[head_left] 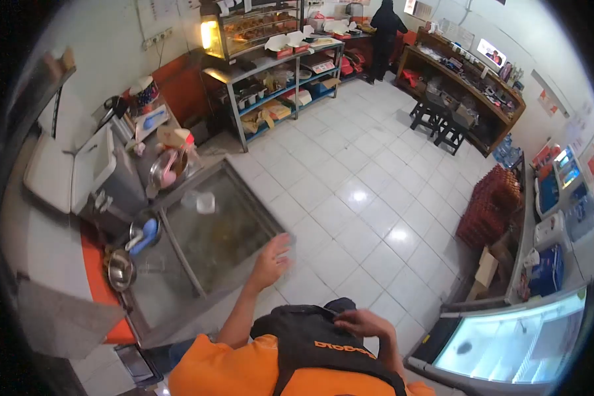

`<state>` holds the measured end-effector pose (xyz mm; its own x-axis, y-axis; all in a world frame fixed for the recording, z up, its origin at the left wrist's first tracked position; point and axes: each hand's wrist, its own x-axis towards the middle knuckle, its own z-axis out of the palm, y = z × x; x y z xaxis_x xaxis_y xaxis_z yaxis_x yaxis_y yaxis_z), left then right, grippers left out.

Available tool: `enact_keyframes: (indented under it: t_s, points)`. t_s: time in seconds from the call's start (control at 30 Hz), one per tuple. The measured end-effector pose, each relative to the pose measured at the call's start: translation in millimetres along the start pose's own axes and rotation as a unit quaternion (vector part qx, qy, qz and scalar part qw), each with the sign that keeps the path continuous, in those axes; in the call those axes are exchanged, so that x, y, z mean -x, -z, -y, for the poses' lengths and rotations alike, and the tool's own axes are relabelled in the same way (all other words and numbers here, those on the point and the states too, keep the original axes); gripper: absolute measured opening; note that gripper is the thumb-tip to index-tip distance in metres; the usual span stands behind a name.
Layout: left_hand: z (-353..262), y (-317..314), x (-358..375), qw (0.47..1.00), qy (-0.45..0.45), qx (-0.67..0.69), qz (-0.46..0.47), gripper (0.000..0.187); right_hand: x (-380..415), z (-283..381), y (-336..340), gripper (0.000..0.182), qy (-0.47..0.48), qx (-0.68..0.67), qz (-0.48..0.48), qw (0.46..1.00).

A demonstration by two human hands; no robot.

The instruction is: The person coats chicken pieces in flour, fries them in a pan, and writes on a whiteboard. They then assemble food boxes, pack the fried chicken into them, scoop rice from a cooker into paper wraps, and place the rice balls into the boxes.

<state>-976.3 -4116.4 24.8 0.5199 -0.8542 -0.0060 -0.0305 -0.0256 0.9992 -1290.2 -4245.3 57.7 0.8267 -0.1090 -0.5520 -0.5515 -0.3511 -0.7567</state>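
Observation:
My left hand (272, 261) reaches out with its fingers apart and nothing in them, over the near corner of a low chest with a glass top (221, 244). Bent in front of my chest, my right hand (365, 324) has loosely curled fingers close to the top of a black apron (310, 333) with orange lettering. No object shows in that hand. I wear an orange shirt (224, 366) under the apron. On the glass lies a small clear, whitish item (205, 202).
Metal bowls (121, 269) and a grey cool box (109, 175) with its lid up stand left. A display cabinet (257, 30) and shelves line the back, where a person in black (385, 39) stands. Stools (442, 119), stacked red trays (490, 204) and a lit glass-topped case (515, 340) are right.

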Motion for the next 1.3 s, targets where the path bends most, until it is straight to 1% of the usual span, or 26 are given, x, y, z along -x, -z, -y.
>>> enact_keyframes:
  t_s: [0.07, 0.1, 0.2, 0.23, 0.3, 0.37, 0.43, 0.5, 0.53, 0.6, 0.63, 0.67, 0.7, 0.73, 0.77, 0.8, 0.83, 0.9, 1.0, 1.07, 1.1, 1.13, 1.17, 1.2, 1.27, 1.3]
  points:
    - [-11.3, -30.5, -84.4, 0.995, -0.047, -0.074, 0.052, 0.053, -31.6, -52.5, 36.2, 0.049, -0.037, -0.011, -0.025, 0.999]
    - [-18.8, -45.8, -127.8, 0.995, -0.034, -0.048, 0.081, 0.053, -47.5, -67.3, 63.3, 0.051, -0.093, 0.002, -0.025, 0.995]
    - [-20.6, -82.8, -240.9, 0.987, 0.017, 0.005, 0.161, 0.051, -104.0, -105.2, 160.4, 0.05, -0.072, -0.038, -0.016, 0.997]
    - [-13.4, -90.7, -275.0, 0.983, 0.036, 0.008, 0.182, 0.05, -141.3, -135.8, 189.3, 0.057, -0.102, 0.002, 0.003, 0.995]
    - [0.1, -112.2, -336.5, 0.975, 0.08, -0.006, 0.206, 0.048, -215.6, -214.2, 235.2, 0.058, -0.064, 0.113, 0.02, 0.991]
    - [2.2, -111.6, -388.3, 0.972, 0.104, -0.041, 0.207, 0.047, -262.5, -223.9, 319.5, 0.055, -0.07, 0.026, 0.004, 0.997]
    - [-1.3, -104.0, -425.2, 0.974, 0.137, -0.027, 0.177, 0.046, -240.4, -151.3, 414.5, 0.05, -0.122, -0.272, -0.021, 0.954]
    - [7.2, -90.7, -461.2, 0.978, 0.186, 0.009, 0.093, 0.045, -317.6, -195.8, 461.0, 0.044, -0.051, -0.059, -0.008, 0.997]
    - [20.4, -78.4, -478.0, 0.977, 0.208, 0.025, 0.039, 0.045, -360.1, -222.7, 482.0, 0.041, -0.006, 0.056, 0.002, 0.998]
    - [73.3, -35.2, -507.7, 0.972, 0.225, 0.052, -0.042, 0.047, -437.6, -274.7, 519.6, 0.035, 0.113, 0.177, -0.02, 0.977]
    - [83.1, -26.4, -536.9, 0.967, 0.234, 0.065, -0.083, 0.047, -471.8, -288.1, 538.7, 0.032, 0.44, 0.137, -0.175, 0.87]
    - [94.6, -15.7, -569.4, 0.958, 0.253, 0.057, -0.125, 0.047, -511.6, -299.9, 562.7, 0.033, 0.306, 0.15, -0.054, 0.939]
    - [94.2, -8.7, -606.7, 0.947, 0.27, 0.049, -0.165, 0.046, -520.8, -237.1, 618.4, 0.034, 0.126, 0.207, 0.076, 0.967]
    - [86.7, -2.3, -642.0, 0.934, 0.29, 0.04, -0.205, 0.045, -522.9, -157.1, 681.2, 0.035, -0.018, 0.286, 0.188, 0.939]
    - [82.5, 3.5, -691.0, 0.91, 0.329, 0.037, -0.248, 0.045, -570.1, -234.0, 675.9, 0.041, 0.073, 0.208, 0.057, 0.974]
    - [102.6, 19.3, -733.6, 0.937, 0.277, 0.032, -0.209, 0.047, -609.5, -292.4, 677.5, 0.046, 0.178, 0.145, -0.065, 0.971]
    - [128.5, 33.6, -778.5, 0.959, 0.222, 0.026, -0.174, 0.049, -631.3, -265.7, 709.5, 0.047, 0.12, 0.078, -0.07, 0.987]
    - [134.9, 27.4, -884.9, 0.98, 0.18, 0.015, -0.081, 0.052, -646.2, -106.1, 819.3, 0.05, -0.049, 0.185, 0.057, 0.98]
    - [100.5, -11.4, -1025.4, 0.955, 0.224, -0.081, 0.175, 0.061, -698.8, -55.8, 905.9, 0.05, 0.017, 0.19, 0.077, 0.979]
    - [139.3, -17.0, -1097.3, 0.906, 0.137, -0.228, 0.328, 0.064, -737.9, -32.4, 957.0, 0.049, 0.039, 0.188, 0.103, 0.976]
    - [157.0, -13.1, -1131.5, 0.903, 0.149, -0.264, 0.305, 0.068, -769.0, -41.3, 973.7, 0.049, 0.054, 0.17, 0.099, 0.979]
    - [168.5, -5.9, -1165.1, 0.896, 0.161, -0.3, 0.284, 0.073, -807.4, -66.5, 988.7, 0.049, 0.117, 0.292, 0.098, 0.944]
    - [158.1, 1.4, -1194.6, 0.934, 0.155, -0.245, 0.209, 0.058, -846.6, -93.8, 1003.0, 0.049, 0.181, 0.42, 0.079, 0.886]
    - [136.5, 12.3, -1221.1, 0.943, 0.161, -0.236, 0.172, 0.056, -885.4, -120.3, 1017.6, 0.049, 0.24, 0.526, 0.047, 0.815]
    - [101.3, 30.3, -1270.5, 0.957, 0.172, -0.212, 0.093, 0.053, -946.4, -107.0, 1075.5, 0.046, 0.182, 0.532, 0.124, 0.818]
    - [107.8, 41.0, -1284.8, 0.958, 0.157, -0.233, 0.065, 0.05, -976.8, -113.2, 1094.4, 0.039, 0.235, 0.511, 0.119, 0.818]
